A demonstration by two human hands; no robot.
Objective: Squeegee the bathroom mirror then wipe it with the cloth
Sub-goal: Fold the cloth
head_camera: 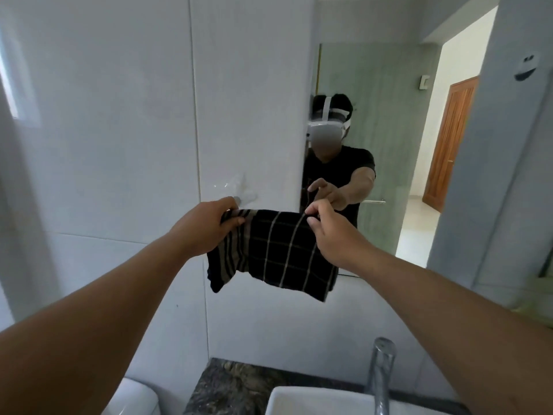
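Mirror [389, 145] at 2 o'clock, tiled wall [104, 130] at 10. Sink [299, 399] and tap [380, 372] at 5. Dark checked cloth [278, 253] hangs mid-frame over the mirror's lower left corner. Left hand [203, 229] grips its left edge, fingers curled shut; right hand [332, 235] pinches the top right corner between thumb and fingertips.

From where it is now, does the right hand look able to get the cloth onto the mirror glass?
Probably yes: the right hand grips the cloth just before the mirror, and nothing stands between them.
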